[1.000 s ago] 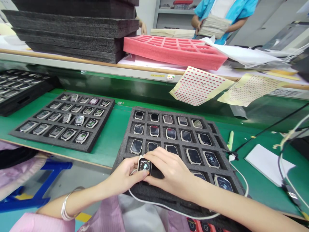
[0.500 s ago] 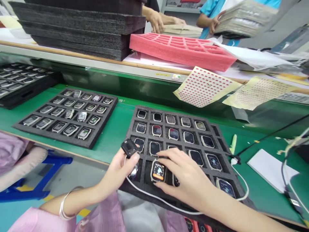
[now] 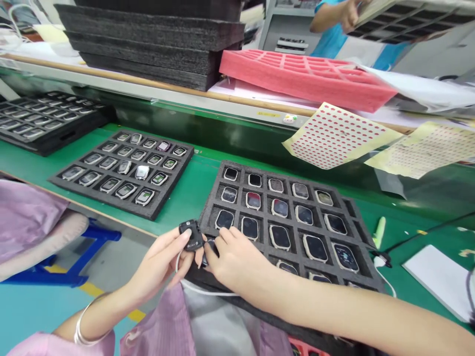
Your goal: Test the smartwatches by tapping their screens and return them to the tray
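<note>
My left hand (image 3: 159, 259) is closed on a small black square charger (image 3: 193, 238), with the thumb on its face. A white cable (image 3: 213, 292) runs from it under my right forearm. Close beside it, my right hand (image 3: 237, 259) is closed with its fingertips on a smartwatch (image 3: 211, 251) at the front left corner of the dark foam tray (image 3: 212, 200). Fingers cover most of that watch. Rows of strapless watches sit in the tray's compartments, mostly with dark screens; one at the right, a watch (image 3: 345, 257), has a lit face. My forearm hides part of the front row.
Another foam tray of watches (image 3: 153, 210) lies to the left, a stacked one (image 3: 55, 141) farther off. A shelf (image 3: 178, 96) above bears black foam (image 3: 148, 64) and a pink foam tray (image 3: 304, 81). Dotted sticker sheets (image 3: 341, 133) hang down. A co-worker's hand (image 3: 351, 15) holds a tray.
My right hand has left the watch with the lit orange screen and moved left to the corner watch. The charger has tilted in my left hand. The view has shifted; the co-worker has raised the tray.
</note>
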{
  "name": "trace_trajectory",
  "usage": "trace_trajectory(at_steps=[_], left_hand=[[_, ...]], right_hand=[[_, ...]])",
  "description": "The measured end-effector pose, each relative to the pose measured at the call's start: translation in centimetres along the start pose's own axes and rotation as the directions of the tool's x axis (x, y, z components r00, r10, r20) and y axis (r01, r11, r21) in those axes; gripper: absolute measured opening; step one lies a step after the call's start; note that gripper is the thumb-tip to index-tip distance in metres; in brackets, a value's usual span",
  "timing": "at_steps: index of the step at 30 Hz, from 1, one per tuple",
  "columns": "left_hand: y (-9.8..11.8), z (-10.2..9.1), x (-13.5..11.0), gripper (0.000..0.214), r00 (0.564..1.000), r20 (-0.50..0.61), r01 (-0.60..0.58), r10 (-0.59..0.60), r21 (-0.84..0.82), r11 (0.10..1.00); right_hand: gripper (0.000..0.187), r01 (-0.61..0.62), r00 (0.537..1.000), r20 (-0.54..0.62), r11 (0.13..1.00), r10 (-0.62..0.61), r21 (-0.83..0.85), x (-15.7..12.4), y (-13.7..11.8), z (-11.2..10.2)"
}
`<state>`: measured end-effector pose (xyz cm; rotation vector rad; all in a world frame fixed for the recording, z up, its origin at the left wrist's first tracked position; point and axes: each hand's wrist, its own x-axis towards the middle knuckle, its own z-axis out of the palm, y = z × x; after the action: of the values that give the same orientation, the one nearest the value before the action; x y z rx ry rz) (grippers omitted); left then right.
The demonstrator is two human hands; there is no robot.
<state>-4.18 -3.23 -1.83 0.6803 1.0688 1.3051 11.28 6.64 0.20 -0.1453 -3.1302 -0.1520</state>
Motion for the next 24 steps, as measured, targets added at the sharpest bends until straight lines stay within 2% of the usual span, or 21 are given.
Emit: trace_trajectory(at_steps=[2,5,8,11,13,16,18,20,24], left_hand=[[0.2,-0.5,-0.5,0.025,1.000,-0.012,-0.009,0.009,0.008,1.000],[0.5,-1.0,-0.9,0.025,0.999,-0.029,0.026,-0.027,-0.026,0.999],[0.8,-1.3,-0.9,0.024,0.999,-0.021,0.038,-0.040,-0.093,0.995],[0.9,-1.4,-0.6,0.025,1.000,-0.020,0.018,-0.020,-0.100,0.995],[0.9,-1.5,-0.4,0.026,0.999,-0.014,0.028,-0.029,-0.068,0.997],[0.8,-1.7,0.0,0.026,0.995,0.059,0.076,-0.076,-0.001,0.997],[0.8,-1.5,0.2,0.026,0.982,0.153,0.102,-0.108,0.046,0.994],[0.8,-1.1,0.5,0.029,0.963,0.236,0.110,-0.127,0.082,0.991],[0.5,0.3,1.1,0.035,0.945,0.296,0.106,-0.137,0.119,0.987]], right_hand=[[0.014,0.047,0.997,0.057,0.998,-0.045,-0.034,0.7,-0.2,-0.4],[0.025,0.078,0.989,0.128,0.997,-0.078,0.003,0.7,0.1,-1.1],[0.022,0.067,0.991,0.113,0.998,-0.068,0.013,0.4,0.4,-1.1],[0.016,0.046,0.996,0.073,0.997,-0.051,0.062,0.0,0.9,-0.8],[0.020,0.024,0.999,0.029,0.984,-0.029,0.175,-0.5,1.7,-0.8],[0.034,-0.014,0.990,-0.128,0.933,0.064,0.359,-1.5,3.2,-1.7],[0.035,0.004,0.963,-0.245,0.901,0.113,0.434,-2.0,4.1,-2.6],[0.033,0.056,0.946,-0.308,0.881,0.104,0.469,-2.2,4.4,-3.3],[0.027,0.131,0.957,-0.289,0.878,0.009,0.460,-1.8,3.9,-3.1]])
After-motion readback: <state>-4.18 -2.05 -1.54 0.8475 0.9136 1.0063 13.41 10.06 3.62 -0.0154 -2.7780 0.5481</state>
